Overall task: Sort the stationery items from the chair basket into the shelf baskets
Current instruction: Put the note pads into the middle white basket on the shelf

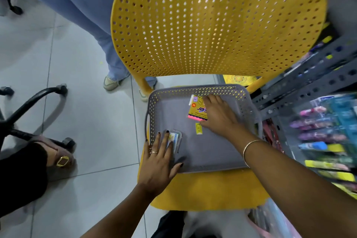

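A grey perforated basket sits on the seat of a yellow chair. Inside it, my right hand lies flat on a yellow and pink sticky-note pack near the far wall, fingers spread over it. My left hand rests over the basket's near left corner, its fingers on a small clear blister pack. A tiny yellow tag lies loose on the basket floor between the two hands.
A grey metal shelf with blurred pens and markers stands to the right. Another person's legs in blue trousers stand behind the chair. An office chair base and a seated person's foot are on the left.
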Tool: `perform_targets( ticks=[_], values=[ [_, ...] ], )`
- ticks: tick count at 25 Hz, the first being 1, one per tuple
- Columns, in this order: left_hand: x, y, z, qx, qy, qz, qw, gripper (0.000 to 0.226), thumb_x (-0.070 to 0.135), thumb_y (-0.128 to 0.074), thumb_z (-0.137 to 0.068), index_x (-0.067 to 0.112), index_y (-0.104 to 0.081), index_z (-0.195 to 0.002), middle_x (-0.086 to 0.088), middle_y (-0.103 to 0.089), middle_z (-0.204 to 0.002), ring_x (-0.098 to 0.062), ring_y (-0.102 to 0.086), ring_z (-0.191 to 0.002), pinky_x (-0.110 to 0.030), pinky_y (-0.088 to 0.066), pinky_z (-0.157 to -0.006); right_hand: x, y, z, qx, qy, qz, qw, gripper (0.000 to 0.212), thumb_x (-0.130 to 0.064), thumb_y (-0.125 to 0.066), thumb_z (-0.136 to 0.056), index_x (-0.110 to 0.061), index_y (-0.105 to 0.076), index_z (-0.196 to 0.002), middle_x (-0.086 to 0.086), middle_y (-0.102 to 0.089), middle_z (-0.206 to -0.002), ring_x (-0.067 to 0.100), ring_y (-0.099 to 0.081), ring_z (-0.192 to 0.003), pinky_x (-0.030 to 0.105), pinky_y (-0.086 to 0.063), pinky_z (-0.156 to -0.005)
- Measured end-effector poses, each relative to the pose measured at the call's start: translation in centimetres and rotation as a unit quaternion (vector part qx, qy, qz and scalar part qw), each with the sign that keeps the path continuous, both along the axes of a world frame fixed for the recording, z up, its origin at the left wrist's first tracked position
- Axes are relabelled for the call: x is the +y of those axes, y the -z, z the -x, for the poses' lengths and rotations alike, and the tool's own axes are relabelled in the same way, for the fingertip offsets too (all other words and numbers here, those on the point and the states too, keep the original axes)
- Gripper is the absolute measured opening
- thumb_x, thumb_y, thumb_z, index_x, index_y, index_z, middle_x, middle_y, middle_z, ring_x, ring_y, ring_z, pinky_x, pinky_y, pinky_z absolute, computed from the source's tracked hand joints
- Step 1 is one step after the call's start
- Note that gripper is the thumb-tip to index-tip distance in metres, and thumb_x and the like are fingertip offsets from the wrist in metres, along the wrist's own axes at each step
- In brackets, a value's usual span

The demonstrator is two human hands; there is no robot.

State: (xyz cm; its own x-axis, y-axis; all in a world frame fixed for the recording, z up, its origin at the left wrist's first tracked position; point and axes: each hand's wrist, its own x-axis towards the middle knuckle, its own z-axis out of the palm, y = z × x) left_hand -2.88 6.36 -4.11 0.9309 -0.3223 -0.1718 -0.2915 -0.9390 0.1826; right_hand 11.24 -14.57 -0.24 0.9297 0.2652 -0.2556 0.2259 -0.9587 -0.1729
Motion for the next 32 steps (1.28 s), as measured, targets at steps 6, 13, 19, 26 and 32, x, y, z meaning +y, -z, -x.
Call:
perform_targets(
  ticks=[6,13,19,26,32],
  values=[
    [-4.4,-9.1,-3.9,-0.023,0.032,0.006,0.999,0.083,0.067,-0.010,-0.093,0.006,-0.048,-0.135,-0.016,-0.026,-0.151,-0.035,-0.019,-0.139,-0.061,-0.023,-0.104,-4.7,-15.0,0.4,-0.059,0.075,-0.028,0.995,0.081,-0.035,-0.070,-0.071,-0.007,-0.032,-0.137,0.012,-0.044,-0.129,0.030,-0.039,-0.121,0.040,-0.037,-0.098],
    [-12.8,-23.2,-4.5,-0.104,0.201,0.085,0.970,0.083,0.068,-0.012,-0.092,0.008,-0.054,-0.130,-0.016,-0.039,-0.144,-0.030,-0.025,-0.134,-0.053,-0.015,-0.105,-11.5,-36.7,6.3,-0.180,0.194,-0.109,0.958,0.071,-0.051,-0.070,-0.065,-0.009,-0.051,-0.120,0.014,-0.050,-0.116,0.030,-0.045,-0.113,0.039,-0.043,-0.097],
    [-21.9,-32.7,-0.4,-0.158,0.313,0.296,0.888,0.075,0.062,-0.015,-0.094,0.007,-0.064,-0.106,-0.018,-0.056,-0.128,-0.031,-0.035,-0.124,-0.044,-0.020,-0.102,-19.8,-47.6,19.0,-0.237,0.338,-0.060,0.909,0.057,-0.040,-0.076,-0.065,-0.011,-0.056,-0.111,0.014,-0.054,-0.108,0.029,-0.050,-0.105,0.037,-0.045,-0.090],
    [-34.6,-39.3,12.3,-0.107,0.495,0.349,0.789,0.069,0.061,-0.013,-0.095,0.014,-0.058,-0.117,-0.014,-0.057,-0.128,-0.035,-0.052,-0.117,-0.046,-0.039,-0.094,-29.4,-48.6,38.6,-0.178,0.559,0.007,0.810,0.044,-0.039,-0.072,-0.067,-0.015,-0.062,-0.102,0.017,-0.058,-0.112,0.029,-0.051,-0.108,0.032,-0.045,-0.090],
    [-40.7,-38.5,19.8,-0.114,0.585,0.227,0.770,0.078,0.061,-0.011,-0.096,0.009,-0.067,-0.113,-0.014,-0.052,-0.135,-0.032,-0.048,-0.124,-0.047,-0.037,-0.101,-32.3,-42.6,51.1,-0.045,0.649,0.002,0.760,0.083,-0.031,-0.075,-0.070,-0.011,-0.034,-0.140,0.017,-0.039,-0.136,0.030,-0.037,-0.129,0.030,-0.037,-0.105]
  ],
)
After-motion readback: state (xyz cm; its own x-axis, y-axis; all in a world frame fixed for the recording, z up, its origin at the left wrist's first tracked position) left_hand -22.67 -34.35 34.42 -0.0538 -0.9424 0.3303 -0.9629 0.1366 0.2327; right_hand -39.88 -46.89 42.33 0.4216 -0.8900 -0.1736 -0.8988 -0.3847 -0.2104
